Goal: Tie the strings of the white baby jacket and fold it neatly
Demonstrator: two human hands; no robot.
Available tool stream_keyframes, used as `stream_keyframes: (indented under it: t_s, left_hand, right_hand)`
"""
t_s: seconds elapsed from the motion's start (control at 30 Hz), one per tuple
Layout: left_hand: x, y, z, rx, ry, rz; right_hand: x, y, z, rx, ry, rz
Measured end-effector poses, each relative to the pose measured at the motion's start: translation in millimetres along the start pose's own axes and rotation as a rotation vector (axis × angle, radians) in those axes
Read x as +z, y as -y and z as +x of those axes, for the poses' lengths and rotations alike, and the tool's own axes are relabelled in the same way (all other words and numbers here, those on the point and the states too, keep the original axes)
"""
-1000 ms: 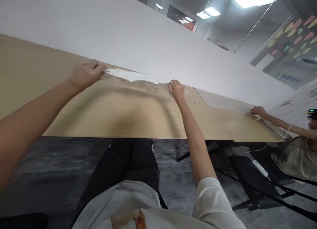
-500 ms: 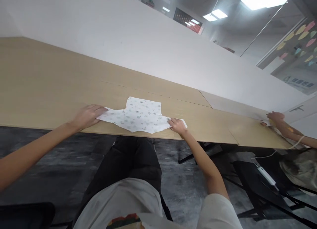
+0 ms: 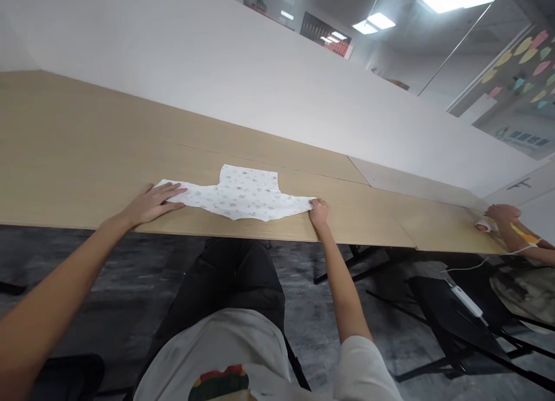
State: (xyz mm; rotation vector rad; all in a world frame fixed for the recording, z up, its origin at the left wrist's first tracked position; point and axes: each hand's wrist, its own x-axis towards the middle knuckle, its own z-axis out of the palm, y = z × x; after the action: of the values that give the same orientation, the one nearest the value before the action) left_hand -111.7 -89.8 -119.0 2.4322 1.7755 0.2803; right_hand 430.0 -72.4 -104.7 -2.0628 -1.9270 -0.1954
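A small white baby shirt (image 3: 249,194) with a fine printed pattern lies spread on the tabletop, its sleeves stretched out to both sides and its body pointing away from me. My left hand (image 3: 155,203) rests flat across the left sleeve, fingers spread and the thumb apart on the wood. At the far end of the right sleeve, my right hand (image 3: 319,210) has its fingers closed on the cuff. The cloth looks fairly smooth between the two hands.
The long wooden table (image 3: 87,147) runs along a white wall (image 3: 195,60). At its right end a co-worker's hand (image 3: 503,212) is over a small whitish thing. A black folding chair (image 3: 451,320) with a white power strip (image 3: 466,301) stands below, right.
The shirt lies flatter, its right sleeve drawn out straight, and sits slightly farther from the table edge. My left fingers have spread over the left sleeve; my right hand has shifted to the cuff.
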Motion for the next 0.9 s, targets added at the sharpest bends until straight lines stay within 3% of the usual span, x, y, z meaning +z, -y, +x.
stream_keyframes:
  t_s: [0.1,0.2,0.3,0.9]
  left_hand:
    - [-1.9,-0.9,-0.2,-0.051,-0.013,-0.018]
    - [-5.1,-7.1,-1.4,-0.202,-0.083,0.014]
    - [-7.4,-13.5,-3.4,-0.316,-0.145,0.070]
    - [-2.8,-8.7,-2.6,-0.306,-0.178,0.100]
  right_hand:
    - [1.4,-5.6,-1.7,0.127,-0.048,0.081]
    - [2.8,-10.0,-3.0,0.292,-0.108,0.195]
    - [4.3,-11.1,-3.4,0.365,-0.164,0.294]
    - [1.1,-5.8,-6.4,0.292,-0.215,0.400]
